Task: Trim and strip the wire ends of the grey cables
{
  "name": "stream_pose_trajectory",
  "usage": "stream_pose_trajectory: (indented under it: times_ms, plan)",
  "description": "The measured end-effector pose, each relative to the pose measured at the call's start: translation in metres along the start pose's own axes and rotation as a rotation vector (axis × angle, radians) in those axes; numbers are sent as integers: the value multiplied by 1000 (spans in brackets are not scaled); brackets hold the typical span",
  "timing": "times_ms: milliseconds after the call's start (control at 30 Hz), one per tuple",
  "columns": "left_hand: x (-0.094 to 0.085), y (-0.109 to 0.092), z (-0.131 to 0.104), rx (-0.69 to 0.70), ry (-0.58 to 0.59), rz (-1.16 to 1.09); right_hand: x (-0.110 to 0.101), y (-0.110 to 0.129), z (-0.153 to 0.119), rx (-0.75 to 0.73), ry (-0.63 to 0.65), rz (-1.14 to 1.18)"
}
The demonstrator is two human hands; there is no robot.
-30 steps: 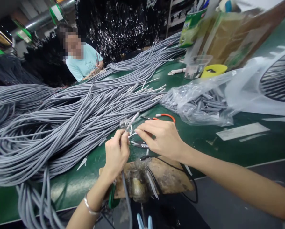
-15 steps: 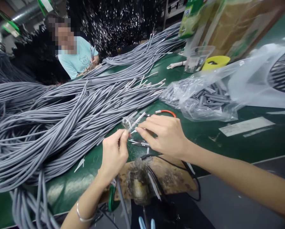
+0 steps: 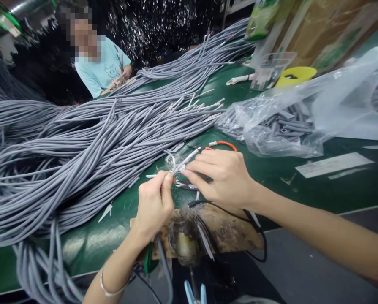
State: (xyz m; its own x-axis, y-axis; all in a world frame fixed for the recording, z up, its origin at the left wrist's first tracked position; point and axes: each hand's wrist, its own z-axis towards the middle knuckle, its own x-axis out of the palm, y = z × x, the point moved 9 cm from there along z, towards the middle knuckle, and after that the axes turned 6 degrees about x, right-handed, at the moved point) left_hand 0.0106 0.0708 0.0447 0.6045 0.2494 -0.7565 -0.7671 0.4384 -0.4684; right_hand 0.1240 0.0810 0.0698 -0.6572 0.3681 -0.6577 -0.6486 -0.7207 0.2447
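My left hand (image 3: 153, 204) is closed, thumb against forefinger, on the stripped end of a cable (image 3: 175, 169). Thin pale strands and white wires fan out beyond its fingertips, with a loose curl of fibre among them. A grey cable (image 3: 165, 266) drops below this hand, though its run behind the palm is hidden. Thumb and forefinger of my right hand (image 3: 222, 175) pinch the white strands just right of the left fingertips. Small dark thread snips (image 3: 188, 186) lie beneath the hands. An orange-handled tool (image 3: 225, 144) is partly covered by my right hand.
Bundles of grey cables (image 3: 81, 169) cover the left of the green table (image 3: 258, 185). At right lies a plastic bag of grey tube pieces (image 3: 290, 126), near a yellow tub (image 3: 296, 77) and clear cup. A wooden board with a wrapped device (image 3: 187, 245) sits in front. Another person (image 3: 103, 67) handles wires opposite.
My right fingertips have come closer to my left ones, at the base of the strands. The curl of strands has shifted slightly, and the whole view has moved a little.
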Motion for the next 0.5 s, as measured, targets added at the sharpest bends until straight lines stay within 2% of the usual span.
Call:
stream_pose_trajectory:
  times_ms: [200, 500]
  plan:
    - [4, 0, 1, 23, 36, 11, -2, 3, 0, -121, 30, -73]
    - [19, 15, -2, -152, 124, -232, 5, -10, 1, -65, 126, 48]
